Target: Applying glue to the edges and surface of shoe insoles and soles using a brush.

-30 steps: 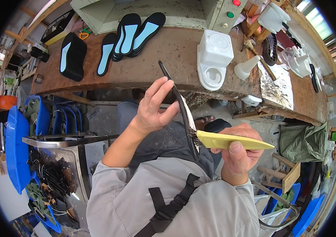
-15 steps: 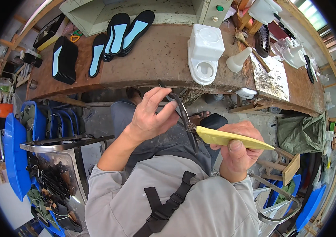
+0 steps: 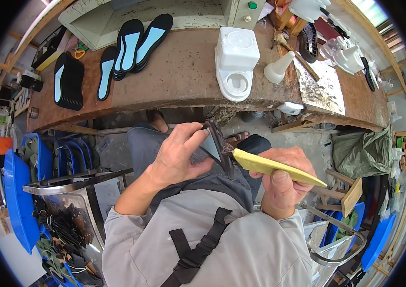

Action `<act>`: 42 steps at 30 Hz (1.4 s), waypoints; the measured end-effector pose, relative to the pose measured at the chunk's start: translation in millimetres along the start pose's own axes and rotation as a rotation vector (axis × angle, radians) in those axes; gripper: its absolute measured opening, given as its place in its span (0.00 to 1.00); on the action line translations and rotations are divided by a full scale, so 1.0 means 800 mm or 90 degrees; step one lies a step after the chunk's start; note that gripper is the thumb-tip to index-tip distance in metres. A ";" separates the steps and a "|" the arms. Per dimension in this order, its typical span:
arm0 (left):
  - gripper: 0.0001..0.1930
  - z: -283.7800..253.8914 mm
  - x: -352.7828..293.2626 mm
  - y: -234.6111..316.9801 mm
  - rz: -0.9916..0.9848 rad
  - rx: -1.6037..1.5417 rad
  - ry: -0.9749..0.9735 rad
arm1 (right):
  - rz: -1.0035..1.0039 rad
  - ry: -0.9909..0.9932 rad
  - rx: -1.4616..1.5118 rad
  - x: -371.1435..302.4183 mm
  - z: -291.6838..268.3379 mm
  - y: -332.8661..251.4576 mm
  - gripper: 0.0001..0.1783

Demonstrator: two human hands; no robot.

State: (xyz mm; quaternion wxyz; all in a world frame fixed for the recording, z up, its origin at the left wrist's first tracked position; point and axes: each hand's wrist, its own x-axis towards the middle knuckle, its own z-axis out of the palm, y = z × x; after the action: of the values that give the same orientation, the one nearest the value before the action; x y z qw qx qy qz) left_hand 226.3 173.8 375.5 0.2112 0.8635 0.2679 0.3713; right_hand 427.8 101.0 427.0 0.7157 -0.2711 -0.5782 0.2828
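My left hand (image 3: 176, 153) grips a thin dark insole (image 3: 216, 149) by its left side, holding it tilted nearly on edge above my lap. A pale blue-grey patch shows on the side facing my left fingers. My right hand (image 3: 286, 179) is closed around the flat yellow handle of a brush (image 3: 267, 165). Its dark, clumped bristles meet the insole's right-hand face, which is mostly turned out of sight. On the workbench ahead lie several black insoles (image 3: 138, 45) with light blue patches, and farther left a neat stack of them (image 3: 71, 83).
A white plastic container (image 3: 238, 52) with a round well sits on the workbench (image 3: 179, 71), beside a white cone-shaped nozzle (image 3: 279, 68). Stained foil-like paper (image 3: 321, 93) lies to the right. Metal-framed racks (image 3: 64, 186) flank me, with blue bins (image 3: 19, 196) at left.
The insole has been turned in my left hand, so more of its pale patch shows. The brush stays against it. The bench and its things sit slightly farther left in view.
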 end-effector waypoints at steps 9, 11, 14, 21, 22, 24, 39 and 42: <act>0.37 0.004 -0.008 0.009 -0.028 -0.183 -0.050 | -0.015 -0.056 -0.047 -0.002 -0.007 0.003 0.12; 0.37 0.002 -0.007 0.015 -0.061 -0.207 -0.073 | -0.034 -0.060 -0.067 -0.003 -0.006 0.006 0.12; 0.36 -0.002 -0.009 0.023 -0.097 -0.250 -0.103 | -0.056 -0.070 -0.057 -0.006 -0.006 0.008 0.13; 0.37 -0.006 -0.014 0.028 -0.124 -0.330 -0.132 | -0.043 0.046 -0.113 -0.018 0.014 0.010 0.14; 0.37 -0.008 -0.014 0.029 -0.126 -0.331 -0.130 | -0.041 0.043 -0.121 -0.019 0.014 0.010 0.14; 0.38 -0.012 -0.013 0.031 -0.149 -0.352 -0.153 | -0.037 0.038 -0.129 -0.021 0.013 0.010 0.13; 0.38 -0.018 -0.010 0.027 -0.152 -0.395 -0.173 | 0.030 -0.010 0.027 -0.005 -0.005 -0.003 0.07; 0.37 -0.017 -0.012 0.026 -0.171 -0.302 -0.199 | 0.080 -0.029 -0.009 0.017 -0.015 -0.002 0.10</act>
State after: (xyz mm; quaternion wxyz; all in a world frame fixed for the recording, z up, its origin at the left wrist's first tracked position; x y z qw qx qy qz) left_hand 216.7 154.1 390.5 0.4927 0.7937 0.2497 0.2547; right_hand 442.4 108.4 435.1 0.6815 -0.3052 -0.5781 0.3291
